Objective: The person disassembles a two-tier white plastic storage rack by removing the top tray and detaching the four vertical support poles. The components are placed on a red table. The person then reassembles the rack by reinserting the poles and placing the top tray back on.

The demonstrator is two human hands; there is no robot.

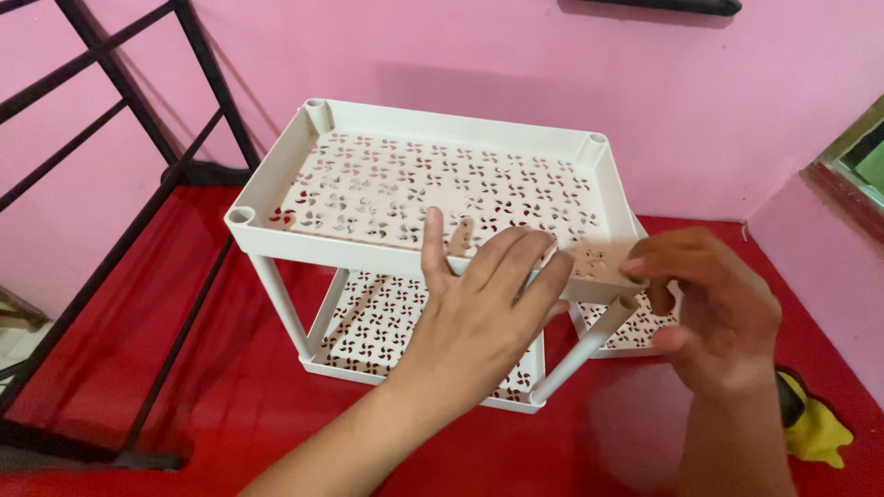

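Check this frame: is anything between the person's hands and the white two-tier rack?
Nothing visible is. The left hand already lies on the front rim of the top tray, and the right hand pinches its front right corner, above the leaning leg tube.

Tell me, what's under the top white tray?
Under the top tray sits a lower tray on white legs, above the red floor. The left hand covers part of it.

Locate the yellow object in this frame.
In the head view, the yellow object lies at the lower right on the red floor, just right of the right hand's forearm, near the pink wall.
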